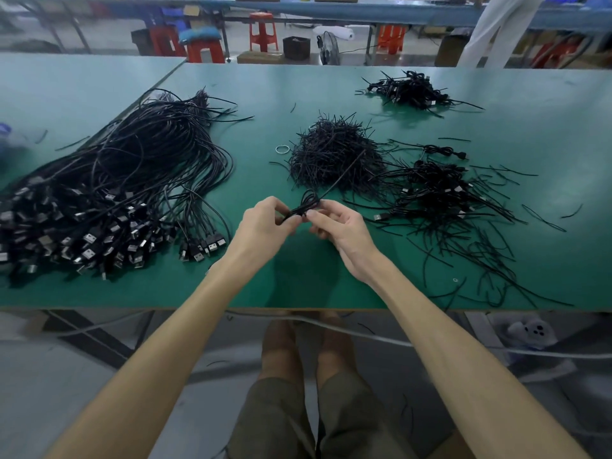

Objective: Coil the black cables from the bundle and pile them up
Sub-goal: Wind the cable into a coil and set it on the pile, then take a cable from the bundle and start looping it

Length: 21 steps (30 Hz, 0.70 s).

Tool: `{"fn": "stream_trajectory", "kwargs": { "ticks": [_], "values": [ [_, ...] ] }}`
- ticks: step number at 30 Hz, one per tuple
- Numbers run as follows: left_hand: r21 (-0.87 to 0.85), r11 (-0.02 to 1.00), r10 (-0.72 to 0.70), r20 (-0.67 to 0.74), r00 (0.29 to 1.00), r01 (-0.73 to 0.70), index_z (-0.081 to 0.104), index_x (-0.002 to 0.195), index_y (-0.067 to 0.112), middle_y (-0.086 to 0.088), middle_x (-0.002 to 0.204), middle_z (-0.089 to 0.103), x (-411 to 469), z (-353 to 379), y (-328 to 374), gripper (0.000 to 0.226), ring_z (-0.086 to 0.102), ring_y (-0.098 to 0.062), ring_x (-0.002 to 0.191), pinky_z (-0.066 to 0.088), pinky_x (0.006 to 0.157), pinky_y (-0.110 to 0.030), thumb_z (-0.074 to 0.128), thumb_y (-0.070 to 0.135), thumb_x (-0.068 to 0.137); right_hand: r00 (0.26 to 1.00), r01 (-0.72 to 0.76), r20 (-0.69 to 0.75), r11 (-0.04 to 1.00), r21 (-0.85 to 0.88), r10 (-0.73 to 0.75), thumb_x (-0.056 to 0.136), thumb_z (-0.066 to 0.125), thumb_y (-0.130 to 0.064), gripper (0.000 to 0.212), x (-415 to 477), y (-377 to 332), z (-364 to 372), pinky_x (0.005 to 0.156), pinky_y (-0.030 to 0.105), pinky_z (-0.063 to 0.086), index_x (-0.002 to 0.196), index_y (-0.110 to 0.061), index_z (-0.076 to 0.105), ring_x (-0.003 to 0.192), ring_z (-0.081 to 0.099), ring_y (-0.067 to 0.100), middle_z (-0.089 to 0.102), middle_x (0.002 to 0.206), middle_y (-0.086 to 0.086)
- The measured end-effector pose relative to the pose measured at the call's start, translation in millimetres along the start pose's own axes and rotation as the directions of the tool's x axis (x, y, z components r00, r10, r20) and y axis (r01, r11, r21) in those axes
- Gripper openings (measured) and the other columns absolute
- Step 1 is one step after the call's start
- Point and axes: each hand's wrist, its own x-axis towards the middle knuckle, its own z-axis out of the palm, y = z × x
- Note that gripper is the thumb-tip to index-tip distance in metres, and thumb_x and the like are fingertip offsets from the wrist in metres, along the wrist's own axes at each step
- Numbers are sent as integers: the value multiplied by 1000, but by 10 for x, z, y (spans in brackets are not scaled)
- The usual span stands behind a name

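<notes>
A big bundle of black USB cables (109,180) lies on the left of the green table (298,283), plugs toward me. Between my hands is one small coiled black cable (306,203), held above the table's middle. My left hand (265,223) pinches the coil from the left. My right hand (337,226) pinches it from the right, and a thin black tie (344,172) sticks up and away from the coil. A pile of coiled cables (433,187) lies to the right. Another pile of coiled cables (410,89) sits at the far right.
A heap of short black ties (334,154) sits behind my hands, with a small ring (282,149) to its left. Loose ties (490,246) are scattered on the right near the front edge. Red stools (263,31) and a person in white (496,28) are beyond the table.
</notes>
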Motion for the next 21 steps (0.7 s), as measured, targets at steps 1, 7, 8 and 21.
{"fn": "stream_trajectory", "kwargs": {
  "ticks": [1, 7, 8, 21],
  "values": [
    [7, 1000, 6, 6, 1000, -6, 61, 96, 22, 7, 81, 74, 1, -9, -15, 17, 69, -20, 71, 58, 72, -40, 68, 37, 95, 1000, -12, 11, 1000, 6, 12, 92, 74, -20, 24, -3, -21, 9, 67, 21, 44, 112, -8, 69, 72, 60, 10, 73, 93, 2],
    [69, 991, 108, 95, 990, -115, 70, 92, 21, 7, 76, 71, -1, -68, -25, 31, 68, -18, 72, 53, 71, -33, 57, 47, 100, 988, -133, -87, 991, -18, 131, 95, 71, -24, 27, -18, -140, -13, 68, 27, 45, 109, -1, 71, 72, 63, 15, 72, 87, 3],
    [78, 992, 95, 82, 992, -101, 70, 92, 19, 5, 79, 72, 15, -102, -37, 37, 69, -20, 74, 53, 73, -34, 51, 49, 102, 982, -144, -122, 990, -2, 142, 95, 71, -25, 27, -25, -174, -48, 66, 26, 46, 109, -2, 72, 71, 63, 14, 72, 85, 3],
    [627, 731, -210, -170, 963, 271, 48, 126, -3, -27, 133, 45, 185, -519, -586, 47, 46, -44, 124, 44, 93, -53, 55, 37, 102, 730, -33, -605, 901, 433, 317, 98, 66, -7, 13, 65, -828, -1082, 52, 18, 43, 88, -1, 62, 62, 53, 11, 61, 80, 7]
  ]
}}
